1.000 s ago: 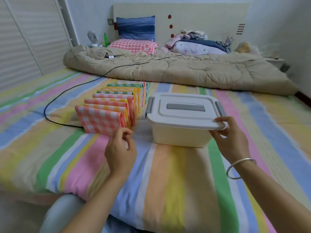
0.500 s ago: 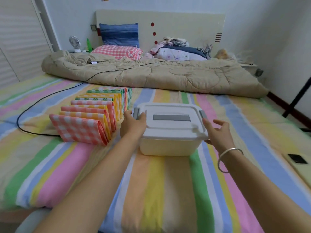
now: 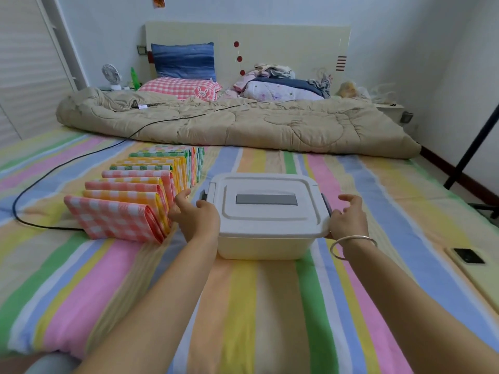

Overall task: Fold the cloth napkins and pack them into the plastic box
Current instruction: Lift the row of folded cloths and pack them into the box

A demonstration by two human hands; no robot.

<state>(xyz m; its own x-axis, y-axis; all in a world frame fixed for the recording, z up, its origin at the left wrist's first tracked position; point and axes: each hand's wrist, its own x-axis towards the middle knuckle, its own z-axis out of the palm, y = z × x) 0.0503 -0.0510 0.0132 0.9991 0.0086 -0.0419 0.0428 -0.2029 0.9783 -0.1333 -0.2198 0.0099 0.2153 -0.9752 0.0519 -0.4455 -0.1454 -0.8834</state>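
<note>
Spread with a striped sheet and filling most of the view: bed (image 3: pixel 243 306). Across its far end, rumpled tan quilt (image 3: pixel 270 128). Standing mid-bed on the sheet, near centre: pale plastic box (image 3: pixel 264 247), white lid (image 3: pixel 270 211) on, grey latches at both ends. Just left of box, set on edge in a row running away toward quilt: folded checked napkins (image 3: pixel 129 201), pink nearest, then orange, yellow, green. Reaching in from below: left hand (image 3: pixel 198 220), fingers curled onto left latch, thumb lifted beside nearest napkins; right hand (image 3: pixel 348 220), fingers loosely spread and raised, heel and thumb against right rim of lid, gripping nothing. Looping over sheet left of napkins: black cable (image 3: pixel 54 227). Lying flat at far right: dark phone (image 3: pixel 468 256). Round right wrist: thin silver bangle (image 3: pixel 353 240).
</note>
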